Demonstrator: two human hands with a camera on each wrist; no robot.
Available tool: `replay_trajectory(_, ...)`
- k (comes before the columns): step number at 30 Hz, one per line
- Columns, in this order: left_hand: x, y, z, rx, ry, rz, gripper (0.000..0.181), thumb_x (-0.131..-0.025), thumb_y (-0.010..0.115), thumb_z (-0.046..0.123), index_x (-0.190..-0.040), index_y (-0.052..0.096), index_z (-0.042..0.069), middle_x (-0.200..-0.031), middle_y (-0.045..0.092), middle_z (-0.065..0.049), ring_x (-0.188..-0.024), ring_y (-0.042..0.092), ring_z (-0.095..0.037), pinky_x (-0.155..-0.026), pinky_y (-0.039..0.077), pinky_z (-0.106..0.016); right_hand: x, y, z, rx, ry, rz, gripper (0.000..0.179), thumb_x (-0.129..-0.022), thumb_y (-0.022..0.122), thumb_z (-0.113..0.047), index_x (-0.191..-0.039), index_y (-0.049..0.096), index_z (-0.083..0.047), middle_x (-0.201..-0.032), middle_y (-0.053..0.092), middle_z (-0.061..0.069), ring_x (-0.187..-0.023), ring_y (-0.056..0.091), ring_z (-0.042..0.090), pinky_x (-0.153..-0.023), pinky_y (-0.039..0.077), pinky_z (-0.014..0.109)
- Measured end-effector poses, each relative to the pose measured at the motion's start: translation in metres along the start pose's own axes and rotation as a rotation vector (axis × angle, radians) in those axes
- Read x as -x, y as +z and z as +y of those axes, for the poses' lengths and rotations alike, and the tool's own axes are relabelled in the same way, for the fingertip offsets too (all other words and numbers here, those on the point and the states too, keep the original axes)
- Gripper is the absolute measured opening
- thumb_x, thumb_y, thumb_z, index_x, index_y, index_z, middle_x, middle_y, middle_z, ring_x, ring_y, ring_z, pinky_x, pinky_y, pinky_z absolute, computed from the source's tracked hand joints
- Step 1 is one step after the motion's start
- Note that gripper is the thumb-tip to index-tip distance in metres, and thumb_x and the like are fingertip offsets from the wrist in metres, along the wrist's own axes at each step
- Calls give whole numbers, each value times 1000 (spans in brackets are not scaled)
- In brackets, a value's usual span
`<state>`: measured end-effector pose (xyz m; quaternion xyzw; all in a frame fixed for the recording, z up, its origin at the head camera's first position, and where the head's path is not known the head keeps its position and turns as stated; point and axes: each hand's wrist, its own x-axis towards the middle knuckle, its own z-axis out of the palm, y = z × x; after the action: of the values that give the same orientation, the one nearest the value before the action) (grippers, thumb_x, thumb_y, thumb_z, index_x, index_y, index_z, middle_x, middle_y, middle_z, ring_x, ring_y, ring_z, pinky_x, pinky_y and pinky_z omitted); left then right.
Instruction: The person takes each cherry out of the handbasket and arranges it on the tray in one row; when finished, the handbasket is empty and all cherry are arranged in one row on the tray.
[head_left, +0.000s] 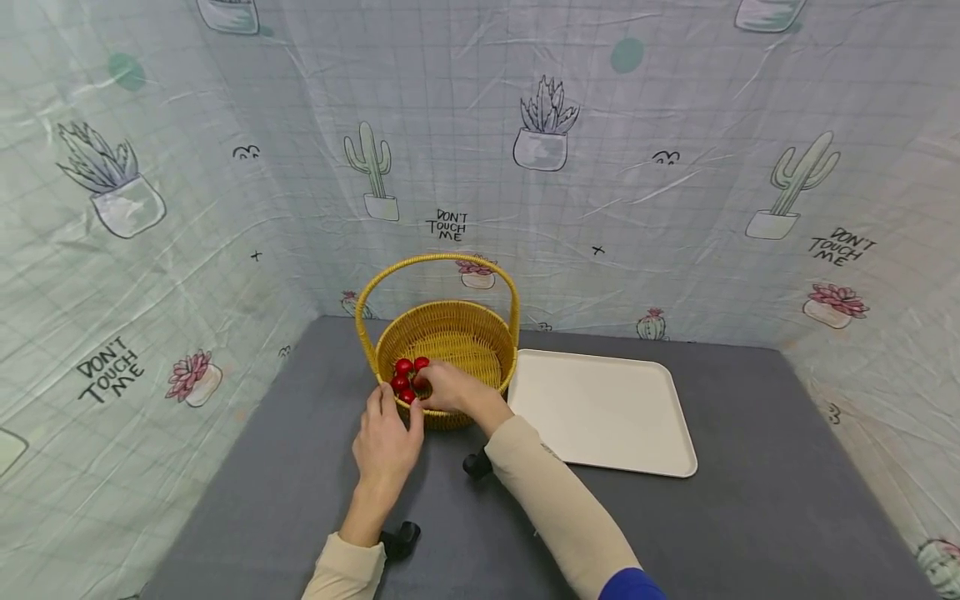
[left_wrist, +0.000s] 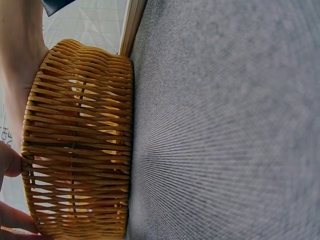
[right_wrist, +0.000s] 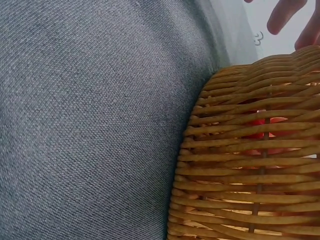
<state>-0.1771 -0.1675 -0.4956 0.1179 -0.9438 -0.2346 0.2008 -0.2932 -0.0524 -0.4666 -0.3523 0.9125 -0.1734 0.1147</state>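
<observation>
Basket (head_left: 453, 312) holds red fruit (head_left: 403, 367); right hand (head_left: 448, 388) reaches inside, grip unclear; left hand (head_left: 386, 442), grip wide, touches the rim (head_left: 448, 413).

basket (head_left: 468, 354), tray (head_left: 603, 412) on gray table (head_left: 247, 517)

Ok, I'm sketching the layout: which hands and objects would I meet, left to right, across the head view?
Left hand, right hand, white tray; the yellow basket overlaps both hands, so it is left out.

We see a cream, flat rectangular tray (head_left: 603, 412) on a grey, fabric-covered table (head_left: 780, 467); beyond, we note a pale, creased cloth backdrop (head_left: 465, 92) printed with potted cacti (head_left: 368, 158).
</observation>
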Motion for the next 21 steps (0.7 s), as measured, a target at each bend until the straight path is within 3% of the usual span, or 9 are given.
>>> replay_trajectory(11,-1,1,0,1,-13,-3,70,-100,48,49,-148,45,-3,-148,48,-19,-119,60,-45,-80,55,-63,-4,3,3,-32,33,-59,26,-94,71,-23,-118,73,-14,-115,72,1,-103,67,13,-90,55,27)
replay_trajectory(21,-2,1,0,4,-16,2,70,-99,49,49,-147,46,-2,-147,49,-18,-119,60,-44,-80,55,-63,-5,3,6,-84,59,-55,31,-93,72,-22,-122,71,-13,-120,71,2,-110,66,16,-96,53,30)
